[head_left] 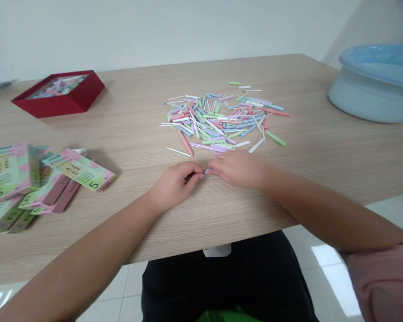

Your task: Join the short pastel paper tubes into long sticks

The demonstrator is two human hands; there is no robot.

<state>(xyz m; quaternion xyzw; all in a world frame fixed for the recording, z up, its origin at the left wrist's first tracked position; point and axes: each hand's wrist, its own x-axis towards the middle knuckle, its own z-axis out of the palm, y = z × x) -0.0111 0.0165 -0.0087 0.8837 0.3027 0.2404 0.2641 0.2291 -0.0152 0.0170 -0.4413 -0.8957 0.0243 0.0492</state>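
Note:
My left hand [182,184] and my right hand [237,169] meet low over the table, near its front edge. Both are closed, with thumb and fingertips pinched together. Between them shows a small light-blue pen part [206,171], mostly covered by the fingers. Just beyond my hands spreads a loose pile of pastel pen parts [218,123] in green, purple, blue, coral and white. Thin white sticks that look like refills [178,151] lie among them and along the pile's edge.
Several pink and green printed boxes [82,170] are stacked at the left. A dark red open box [63,103] holding more pastel pieces stands at the back left. At the right is a large light-blue plastic basin [372,96]. The wooden table [201,228] ends close to my lap.

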